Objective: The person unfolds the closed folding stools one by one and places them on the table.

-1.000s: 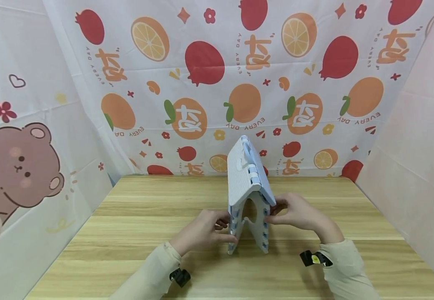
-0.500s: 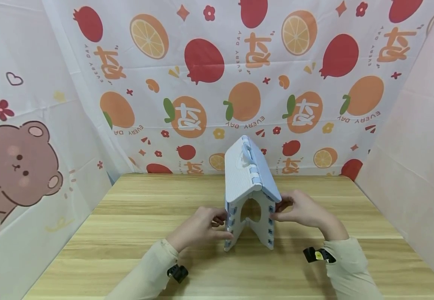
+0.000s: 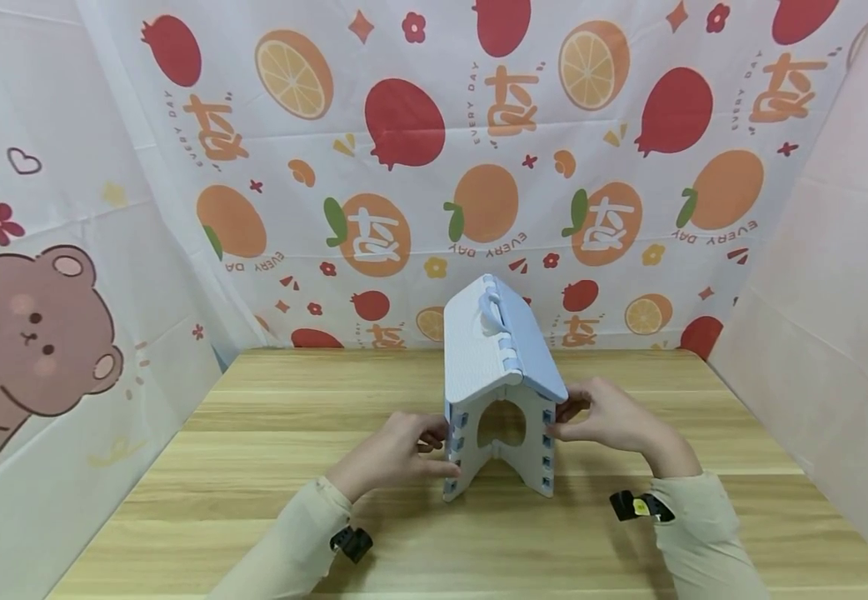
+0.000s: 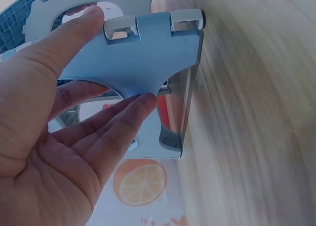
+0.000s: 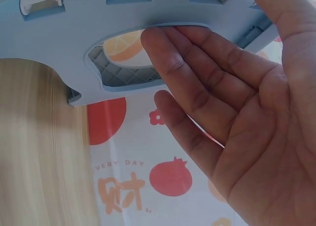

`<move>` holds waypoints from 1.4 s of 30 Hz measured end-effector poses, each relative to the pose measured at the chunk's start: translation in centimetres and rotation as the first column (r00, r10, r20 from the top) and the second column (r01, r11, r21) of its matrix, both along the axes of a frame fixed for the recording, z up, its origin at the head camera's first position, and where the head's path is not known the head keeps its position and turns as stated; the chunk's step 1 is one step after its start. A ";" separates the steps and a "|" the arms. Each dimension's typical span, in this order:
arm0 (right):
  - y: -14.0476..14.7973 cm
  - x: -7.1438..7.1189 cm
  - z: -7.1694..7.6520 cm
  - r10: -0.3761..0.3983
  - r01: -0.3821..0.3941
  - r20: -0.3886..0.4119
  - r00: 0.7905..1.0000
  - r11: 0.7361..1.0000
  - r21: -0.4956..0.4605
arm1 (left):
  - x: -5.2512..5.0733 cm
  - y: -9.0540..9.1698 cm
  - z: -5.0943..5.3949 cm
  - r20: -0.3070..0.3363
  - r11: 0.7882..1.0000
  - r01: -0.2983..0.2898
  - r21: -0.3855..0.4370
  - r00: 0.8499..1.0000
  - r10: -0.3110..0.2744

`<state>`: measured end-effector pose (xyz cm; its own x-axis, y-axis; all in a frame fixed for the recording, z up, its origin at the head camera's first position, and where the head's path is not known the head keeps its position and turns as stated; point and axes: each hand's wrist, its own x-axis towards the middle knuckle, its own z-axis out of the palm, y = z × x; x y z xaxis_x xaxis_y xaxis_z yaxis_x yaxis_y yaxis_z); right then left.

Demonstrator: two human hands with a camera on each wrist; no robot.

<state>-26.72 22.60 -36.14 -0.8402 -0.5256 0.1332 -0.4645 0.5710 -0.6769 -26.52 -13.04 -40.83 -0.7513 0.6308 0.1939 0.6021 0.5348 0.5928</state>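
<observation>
A small toy house [image 3: 505, 342] with a white and pale blue gabled roof and a handle on its ridge stands upright on the wooden table. Its white front has a rounded opening, with the lower part parted at the middle. My left hand [image 3: 396, 454] holds the left wall, thumb at the front edge. In the left wrist view, its fingertips [image 4: 145, 101] touch the blue wall [image 4: 128, 63] near a cut-out. On the other side, my right hand [image 3: 606, 421] grips the right wall; its fingers [image 5: 170, 53] lie over the window opening in the right wrist view.
The light wooden table [image 3: 284, 417] extends around the house. Behind it hangs a fruit-printed cloth [image 3: 419, 208]. Pale cloth walls stand at both sides, the left one with a printed bear [image 3: 37, 333].
The house's front has spread wider, its lower side edges moving apart. Both hands have moved outward slightly with the walls they hold.
</observation>
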 end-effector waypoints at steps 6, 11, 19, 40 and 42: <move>0.4 -0.1 0.0 -0.011 0.011 0.003 1.000 1.000 0.009 | -0.1 -0.2 0.1 0.013 1.000 -0.004 -0.008 1.000 0.004; 0.6 -0.1 -0.1 -0.006 0.006 0.003 1.000 1.000 0.001 | -0.2 -0.3 0.1 0.014 1.000 -0.003 -0.008 1.000 0.003; 0.6 -0.2 -0.1 -0.004 0.004 0.006 1.000 1.000 0.007 | -0.2 -0.5 0.1 0.003 1.000 -0.003 -0.019 1.000 0.003; 0.3 -0.1 -0.3 0.018 -0.018 0.030 0.999 1.000 -0.010 | -0.1 -0.5 0.4 0.029 1.000 -0.002 -0.019 1.000 0.002; 0.3 -0.1 -0.3 0.021 -0.021 0.031 0.999 1.000 -0.012 | -0.1 -0.5 0.5 0.028 1.000 -0.001 -0.021 1.000 0.001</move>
<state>-26.87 22.92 -36.46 -0.8330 -0.5416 0.1134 -0.4546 0.5530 -0.6982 -26.63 -13.56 -40.37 -0.7570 0.6337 0.1595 0.5847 0.5479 0.5982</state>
